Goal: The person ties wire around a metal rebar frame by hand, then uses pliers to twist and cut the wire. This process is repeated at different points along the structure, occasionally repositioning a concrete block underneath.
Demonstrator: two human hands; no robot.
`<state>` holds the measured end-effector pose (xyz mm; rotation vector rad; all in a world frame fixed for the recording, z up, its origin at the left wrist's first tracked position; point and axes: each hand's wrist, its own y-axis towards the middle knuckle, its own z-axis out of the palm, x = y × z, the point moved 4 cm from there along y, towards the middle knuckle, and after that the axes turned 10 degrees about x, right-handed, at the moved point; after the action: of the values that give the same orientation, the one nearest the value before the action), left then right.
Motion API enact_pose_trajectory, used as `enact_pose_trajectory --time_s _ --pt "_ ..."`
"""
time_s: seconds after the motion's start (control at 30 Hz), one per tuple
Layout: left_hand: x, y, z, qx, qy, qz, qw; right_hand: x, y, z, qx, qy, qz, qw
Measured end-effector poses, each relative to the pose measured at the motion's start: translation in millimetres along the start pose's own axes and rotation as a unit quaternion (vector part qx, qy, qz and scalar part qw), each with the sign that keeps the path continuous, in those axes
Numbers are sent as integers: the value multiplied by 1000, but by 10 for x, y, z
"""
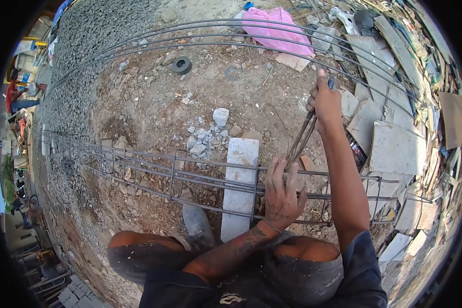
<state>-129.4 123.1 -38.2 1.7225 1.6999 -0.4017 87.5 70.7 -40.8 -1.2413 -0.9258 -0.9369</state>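
My right hand [326, 102] is closed around the handles of a pair of long-handled pincers [304, 134], thumb pointing away from me along the grip. The pincers slant down toward my left hand [282, 197], and their jaws are hidden behind its fingers. That hand lies over the bars of a long rebar cage [174, 177], fingers stretched forward and thumb apart. A thin curved wire [281, 119] shows just beyond the pincers. Under the cage lies a pale block [239, 200], between my legs, with a square stirrup [255, 192] crossing near it.
Several loose long rebars [200, 41] arch across the far ground. A pink plastic bag [277, 32] and a black ring [181, 65] lie beyond. Gravel [102, 36] is heaped at left, broken boards [395, 146] at right. A person in red [14, 95] is far left.
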Motion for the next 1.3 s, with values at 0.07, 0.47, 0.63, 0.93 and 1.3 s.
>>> enact_pose_trajectory --time_s 0.07,0.47,0.63,0.93,1.3 --pt "49 -45 53 32 24 -9 999 -252 146 -67 4 81 69 994" --pt "90 -69 22 -14 18 -68 997 -1263 669 71 73 132 287 946" --pt "109 -59 3 -14 2 -80 997 -1160 679 157 103 107 279 949" --pt "190 143 -218 119 81 -89 986 -363 184 -128 20 166 111 980" --pt "569 458 -195 369 97 -18 924 -107 31 -95 36 192 40 980"
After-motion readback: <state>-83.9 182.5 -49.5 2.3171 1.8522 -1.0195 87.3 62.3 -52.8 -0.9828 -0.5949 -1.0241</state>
